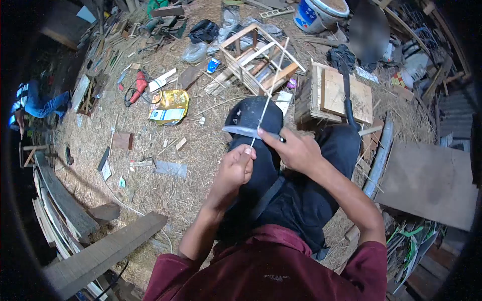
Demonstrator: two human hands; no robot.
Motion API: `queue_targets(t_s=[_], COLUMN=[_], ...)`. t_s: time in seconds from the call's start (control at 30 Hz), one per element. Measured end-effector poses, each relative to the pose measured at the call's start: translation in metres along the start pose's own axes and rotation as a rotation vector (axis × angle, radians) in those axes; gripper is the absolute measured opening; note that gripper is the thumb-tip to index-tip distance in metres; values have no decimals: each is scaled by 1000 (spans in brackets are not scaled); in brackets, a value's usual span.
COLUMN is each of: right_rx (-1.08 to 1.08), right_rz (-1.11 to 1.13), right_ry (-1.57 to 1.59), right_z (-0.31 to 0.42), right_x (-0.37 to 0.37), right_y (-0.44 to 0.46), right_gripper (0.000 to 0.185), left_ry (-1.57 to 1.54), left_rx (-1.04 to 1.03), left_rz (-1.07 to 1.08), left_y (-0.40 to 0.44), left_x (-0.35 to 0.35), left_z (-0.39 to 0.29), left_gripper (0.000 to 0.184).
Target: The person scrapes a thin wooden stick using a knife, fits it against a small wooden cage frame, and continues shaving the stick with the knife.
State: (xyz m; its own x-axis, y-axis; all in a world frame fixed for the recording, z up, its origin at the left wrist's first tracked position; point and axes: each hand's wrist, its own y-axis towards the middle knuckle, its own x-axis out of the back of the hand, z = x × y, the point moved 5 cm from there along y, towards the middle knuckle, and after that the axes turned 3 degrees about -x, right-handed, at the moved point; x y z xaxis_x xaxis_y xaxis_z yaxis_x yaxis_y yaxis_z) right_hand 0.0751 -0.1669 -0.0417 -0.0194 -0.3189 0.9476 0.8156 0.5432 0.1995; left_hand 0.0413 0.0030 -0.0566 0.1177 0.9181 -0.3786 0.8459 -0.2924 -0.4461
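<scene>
My left hand point(235, 168) is closed around the lower end of a thin pale stick point(267, 103), which slants up and away over my knee. A knife point(241, 131) is in my right hand point(299, 151), its blade pointing left and lying across the stick. The right index finger is stretched along the knife near the place where blade and stick cross. Most of the knife's handle is hidden by my fingers. Beneath both hands is my dark-trousered leg point(253, 115). Just beyond the knee stands a small wooden frame point(246, 59) of thin slats.
To my right is a wooden box point(346, 93) with a dark-handled tool point(346, 83) on it. A red power tool point(136, 89) and a yellow packet point(170, 106) lie on the shaving-strewn floor. A plank point(108, 253) juts in at lower left. Another person point(40, 103) is at far left.
</scene>
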Motion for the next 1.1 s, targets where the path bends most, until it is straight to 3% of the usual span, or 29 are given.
queue_targets(t_s=[0.03, 0.13, 0.17, 0.27, 0.37, 0.4, 0.57, 0.67, 0.73, 0.83, 1.0, 1.07, 1.1], right_rx=[-26, -192, -205, -47, -490, -496, -414, -301, -127, -13, -129, -2, -76], right_rz=[40, -113, -55, 60, 7, -50, -214, -290, -267, -31, -5, 7, 29], right_ry=[-28, -15, -54, -76, -5, -69, 81, 296, 377, 177, 109, 110, 73], right_z=[-6, -49, -43, -14, -96, -103, -109, -69, -26, 18, -1, 27, 20], right_x=[-4, 7, 0, -11, -2, 7, 26, 19, 14, 1, -1, -5, -4], right_y=[-3, 8, 3, -3, 13, 17, 24, 18, 9, -11, -14, -20, -17], right_gripper=[61, 63, 65, 68, 62, 60, 53, 55, 62, 67, 68, 62, 62], left_ry=[19, -52, -45, -34, -45, -35, -100, -129, -134, -124, -204, -232, -262], left_rx=[-8, -5, 5, 14, 22, 23, 30, 60, 71, 52, 150, 186, 195], left_rz=[1, 42, 37, 22, 20, 30, 40, 16, -5, -17, 74, 63, 87], left_y=[-2, -5, -7, -10, -16, -20, -25, -22, -18, -6, 0, 2, 0], left_x=[2, 5, 4, 2, 5, 7, 14, 11, 6, 3, 7, 11, 12], left_z=[1, 6, 8, 7, 12, 15, 26, 18, 11, 7, 7, 13, 12], left_gripper=[20, 20, 20, 21, 21, 21, 21, 20, 20, 19, 18, 18, 18])
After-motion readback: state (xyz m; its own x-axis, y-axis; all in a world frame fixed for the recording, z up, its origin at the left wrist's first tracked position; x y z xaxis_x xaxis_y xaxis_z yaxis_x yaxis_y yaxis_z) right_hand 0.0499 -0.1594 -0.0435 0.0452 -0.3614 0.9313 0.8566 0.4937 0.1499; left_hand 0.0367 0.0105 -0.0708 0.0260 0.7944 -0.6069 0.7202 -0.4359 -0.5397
